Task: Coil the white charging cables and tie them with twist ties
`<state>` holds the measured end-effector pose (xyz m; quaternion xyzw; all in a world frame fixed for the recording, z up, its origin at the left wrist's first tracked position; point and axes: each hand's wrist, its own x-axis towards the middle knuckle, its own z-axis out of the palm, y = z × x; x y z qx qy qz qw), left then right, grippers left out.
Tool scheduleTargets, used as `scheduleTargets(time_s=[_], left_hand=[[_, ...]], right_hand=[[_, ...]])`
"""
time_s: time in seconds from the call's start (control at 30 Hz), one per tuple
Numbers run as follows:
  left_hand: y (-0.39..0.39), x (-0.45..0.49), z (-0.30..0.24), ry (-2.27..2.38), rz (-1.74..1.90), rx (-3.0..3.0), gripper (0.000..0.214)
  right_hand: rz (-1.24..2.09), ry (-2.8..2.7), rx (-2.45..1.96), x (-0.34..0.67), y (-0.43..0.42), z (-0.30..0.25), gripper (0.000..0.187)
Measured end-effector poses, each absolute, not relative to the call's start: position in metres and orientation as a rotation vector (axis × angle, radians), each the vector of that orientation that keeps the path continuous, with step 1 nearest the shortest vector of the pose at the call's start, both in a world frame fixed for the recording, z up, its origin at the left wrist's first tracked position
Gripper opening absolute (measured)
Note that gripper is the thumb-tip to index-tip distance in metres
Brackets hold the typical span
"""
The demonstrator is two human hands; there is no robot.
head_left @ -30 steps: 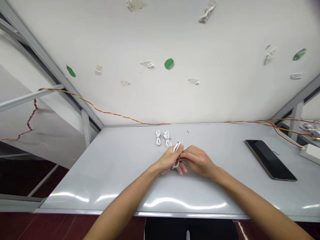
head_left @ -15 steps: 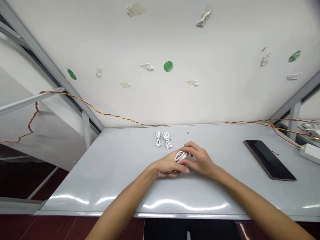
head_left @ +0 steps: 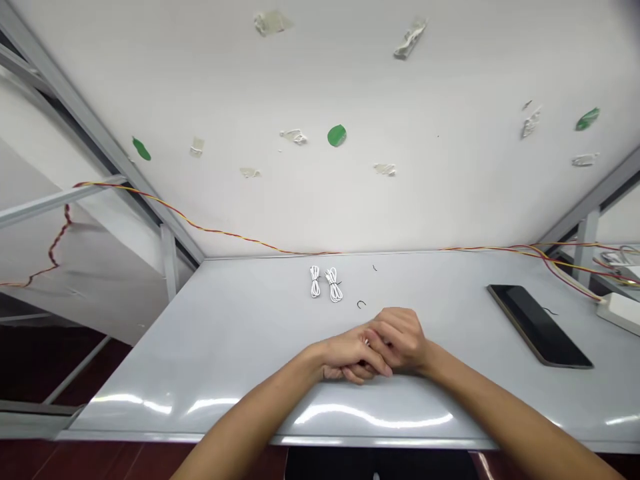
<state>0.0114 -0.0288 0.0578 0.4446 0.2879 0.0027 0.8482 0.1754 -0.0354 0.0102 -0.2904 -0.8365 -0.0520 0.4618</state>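
My left hand [head_left: 347, 353] is closed near the front of the grey table, wrapped around a coiled white cable [head_left: 367, 342]. Only a small white bit of that cable shows between the fingers. Pressed against it, my right hand [head_left: 400, 339] has its fingers curled in over the same cable. Beyond the hands lie two bundled white cables, a smaller one [head_left: 315, 281] and a larger one [head_left: 334, 285], each bound with a dark tie. A bent black tie [head_left: 361, 304] rests just past my knuckles, and a shorter black piece [head_left: 375, 268] is farther back.
At the right lies a black phone-like slab [head_left: 540, 327], with a thin dark strand [head_left: 550, 311] at its edge. A white box [head_left: 620, 312] stands at the far right, joined to red and yellow wires [head_left: 565, 280]. A white wall [head_left: 410, 213] rises behind the table [head_left: 225, 347].
My right hand has closed over the cable, which was largely visible before and is now mostly covered. Both hands have shifted slightly toward me. The bent black tie now shows on the table.
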Motion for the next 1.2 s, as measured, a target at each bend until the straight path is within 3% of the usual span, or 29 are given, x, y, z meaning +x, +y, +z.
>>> scheduleTargets(time_s=[0.17, 0.4, 0.53, 0.73, 1.0, 1.2], left_hand=[[-0.027, 0.011, 0.054, 0.668, 0.116, 0.893, 0.040], [-0.020, 0.014, 0.053, 0.652, 0.450, 0.709, 0.032], [-0.023, 0.022, 0.047, 0.815, 0.462, 0.667, 0.046], [-0.025, 0.021, 0.041, 0.802, 0.347, 0.818, 0.048], [-0.019, 0.003, 0.052, 0.563, 0.233, 0.886, 0.044], [-0.013, 0.002, 0.056, 0.669, 0.429, 1.078, 0.045]], right_hand=[[0.068, -2.032, -0.839, 0.171, -0.035, 0.007, 0.032], [-0.310, -1.832, -0.896, 0.180, -0.024, 0.011, 0.022], [-0.231, -1.941, -0.739, 0.176, -0.030, 0.009, 0.024], [-0.342, -1.997, -0.757, 0.177, -0.029, 0.013, 0.035], [-0.109, -2.045, -0.865, 0.189, -0.024, 0.015, 0.033], [0.372, -1.806, -0.991, 0.192, -0.018, 0.017, 0.042]])
